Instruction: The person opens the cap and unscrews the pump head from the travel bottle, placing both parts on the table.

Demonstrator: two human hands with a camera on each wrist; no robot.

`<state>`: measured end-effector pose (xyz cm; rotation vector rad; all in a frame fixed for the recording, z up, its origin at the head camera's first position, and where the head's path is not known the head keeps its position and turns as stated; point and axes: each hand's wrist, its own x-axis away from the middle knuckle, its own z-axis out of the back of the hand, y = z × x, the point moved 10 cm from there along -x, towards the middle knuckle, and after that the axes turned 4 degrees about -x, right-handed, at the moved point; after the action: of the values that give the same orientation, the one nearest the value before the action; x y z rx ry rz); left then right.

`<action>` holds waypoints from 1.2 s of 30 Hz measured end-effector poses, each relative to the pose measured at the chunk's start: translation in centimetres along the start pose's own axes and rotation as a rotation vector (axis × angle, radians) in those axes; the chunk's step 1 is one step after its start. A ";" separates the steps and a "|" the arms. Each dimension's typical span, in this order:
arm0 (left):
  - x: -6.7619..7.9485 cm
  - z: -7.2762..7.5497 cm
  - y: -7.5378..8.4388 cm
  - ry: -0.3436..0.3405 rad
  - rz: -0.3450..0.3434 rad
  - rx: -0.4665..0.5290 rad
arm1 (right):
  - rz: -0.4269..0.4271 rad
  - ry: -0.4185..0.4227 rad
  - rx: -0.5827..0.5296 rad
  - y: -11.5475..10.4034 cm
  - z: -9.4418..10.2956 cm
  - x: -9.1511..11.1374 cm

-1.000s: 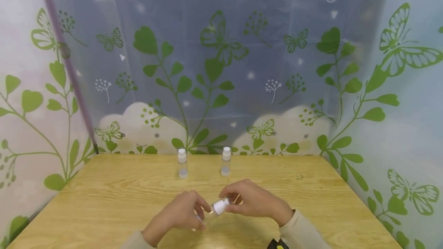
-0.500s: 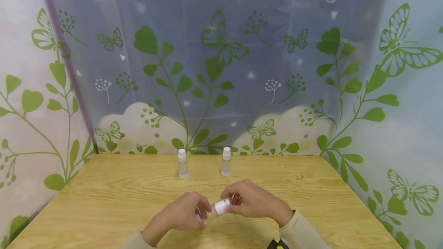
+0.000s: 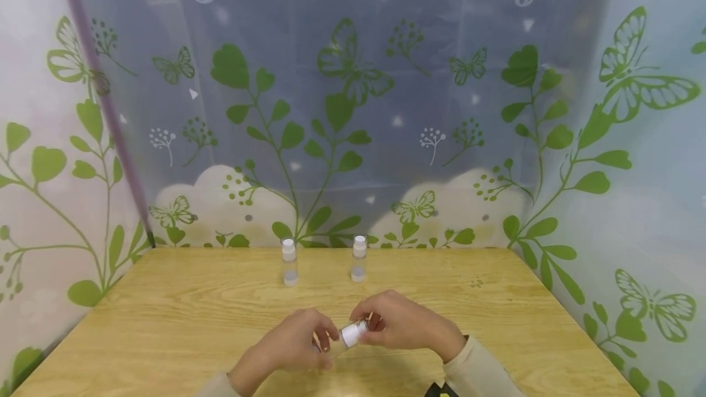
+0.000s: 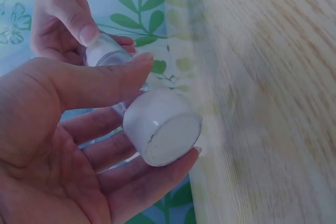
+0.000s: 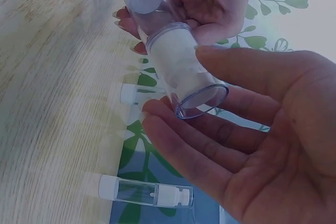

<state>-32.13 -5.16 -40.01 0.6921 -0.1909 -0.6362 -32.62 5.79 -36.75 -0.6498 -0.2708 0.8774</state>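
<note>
Between the hands, low over the table, a small clear pump bottle (image 3: pixel 350 334) with a white pump and white base is held tilted. My left hand (image 3: pixel 289 340) grips its clear body near the base, thumb on one side and fingers round the other. In the left wrist view the white base (image 4: pixel 165 129) points toward the camera. My right hand (image 3: pixel 405 323) holds the pump end, thumb against the clear cap (image 5: pixel 202 100) and fingers beneath it. The cap covers the white pump. In the head view the left fingers hide most of the base.
Two similar pump bottles, one on the left (image 3: pixel 289 265) and one on the right (image 3: pixel 358 260), stand upright near the back of the wooden table (image 3: pixel 193 305). Behind it hangs a leaf-and-butterfly curtain (image 3: pixel 353 139). A black object (image 3: pixel 440 391) shows at the bottom edge.
Both hands keep nearly the same place with the bottle. The left fingers have shifted slightly round it, and its white base, seen earlier in the head view, is now mostly hidden.
</note>
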 end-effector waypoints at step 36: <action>0.3 -0.8 0.4 -0.040 0.018 0.014 | 0.067 -0.050 0.017 -0.3 -1.2 -0.2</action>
<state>-31.45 -4.66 -40.39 0.6906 -0.2385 -0.6326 -32.00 5.04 -37.50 -0.6245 -0.2874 0.9599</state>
